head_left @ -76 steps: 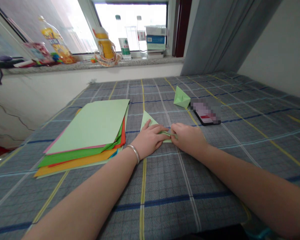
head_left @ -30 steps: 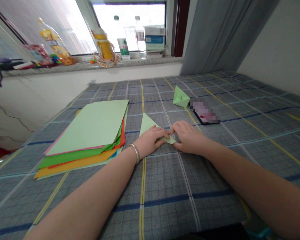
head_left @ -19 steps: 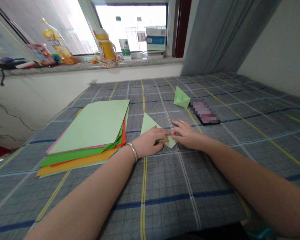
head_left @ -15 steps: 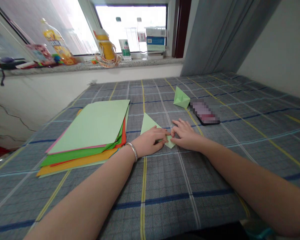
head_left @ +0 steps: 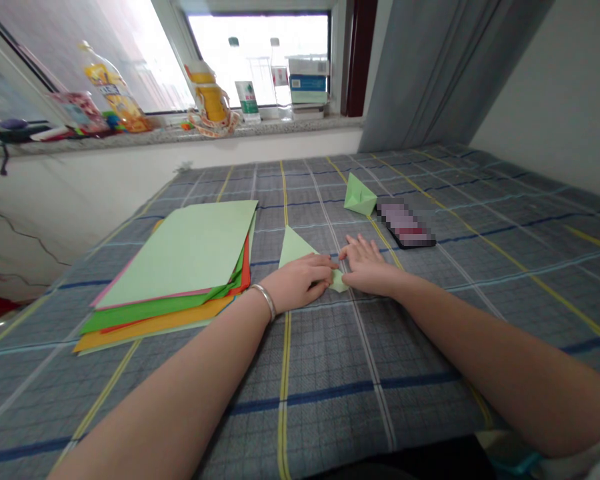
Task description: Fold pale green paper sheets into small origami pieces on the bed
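A light green folded paper [head_left: 297,245] lies on the checked cloth, with a pointed end toward the far side and a small corner on the near right. My left hand [head_left: 307,277] rests over its middle, hiding part of it; the fingers are curled together and hold it down. A silver bangle [head_left: 265,299] is on that wrist. My right hand [head_left: 369,265] is just right of the small corner, its fingers spread and its thumb tip at the paper's edge. Farther back stands a folded green paper boat [head_left: 360,196].
A stack of coloured paper sheets [head_left: 180,250] lies left of my hands. A phone [head_left: 407,224] with a blurred screen lies beyond my right hand. Bottles, a yellow flask [head_left: 213,100] and boxes [head_left: 307,83] stand on the windowsill [head_left: 260,130]. A grey curtain [head_left: 425,73] hangs at the right.
The right index finger and thumb were close together at the paper's corner; now the fingers are spread apart. My left hand stays in place on the paper. The view has shifted slightly.
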A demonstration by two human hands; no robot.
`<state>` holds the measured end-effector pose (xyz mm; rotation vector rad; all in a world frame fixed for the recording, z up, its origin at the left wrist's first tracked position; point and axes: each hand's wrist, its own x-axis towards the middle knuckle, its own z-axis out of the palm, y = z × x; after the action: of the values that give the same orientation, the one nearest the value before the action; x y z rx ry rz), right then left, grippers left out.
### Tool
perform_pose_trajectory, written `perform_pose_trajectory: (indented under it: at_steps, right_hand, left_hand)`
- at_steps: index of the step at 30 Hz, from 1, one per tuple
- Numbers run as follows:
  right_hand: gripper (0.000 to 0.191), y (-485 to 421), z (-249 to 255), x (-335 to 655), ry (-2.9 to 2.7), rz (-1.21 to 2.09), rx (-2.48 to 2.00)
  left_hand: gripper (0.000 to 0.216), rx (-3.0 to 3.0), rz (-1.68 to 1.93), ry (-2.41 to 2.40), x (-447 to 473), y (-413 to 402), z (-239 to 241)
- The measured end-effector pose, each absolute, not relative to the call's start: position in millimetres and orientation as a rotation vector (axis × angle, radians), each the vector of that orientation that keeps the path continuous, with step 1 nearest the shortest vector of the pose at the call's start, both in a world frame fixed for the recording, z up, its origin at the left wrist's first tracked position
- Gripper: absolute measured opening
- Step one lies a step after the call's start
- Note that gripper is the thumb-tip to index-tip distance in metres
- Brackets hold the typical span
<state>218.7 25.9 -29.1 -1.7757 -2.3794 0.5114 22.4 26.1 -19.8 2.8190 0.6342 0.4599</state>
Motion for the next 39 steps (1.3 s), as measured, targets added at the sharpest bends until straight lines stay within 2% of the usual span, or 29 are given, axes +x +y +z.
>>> perform_pose_trajectory:
  at_steps: [13,20,23,28,32,39]
  right_hand:
    - [0.048,28.7,-27.0,232.1,-2.474,0.555,-1.804]
    - [0.026,37.6,-31.1,234.2,-2.45,0.493,-1.71]
    - [0.024,32.9,-30.0,228.5,-2.388,0.426,-1.675]
    - [0.041,20.7,-28.7,216.9,-2.408,0.348,-1.562]
    - [0.041,17.9,-27.5,214.4,-2.417,0.317,-1.548]
    - [0.041,16.7,-26.8,212.1,-2.394,0.322,-1.542]
  left_hand:
    - [0.012,2.704,0.374,0.78,-3.2,34.2,-12.2]
    - [0.014,2.553,0.505,0.989,-0.2,30.3,-16.0]
    - [0.011,2.609,0.578,1.124,11.6,25.5,-20.6]
    - [0.035,2.824,0.463,1.137,24.1,19.3,-29.1]
    - [0.046,2.704,0.304,1.466,22.8,18.3,-31.5]
    - [0.056,2.502,0.323,1.782,21.7,21.4,-34.0]
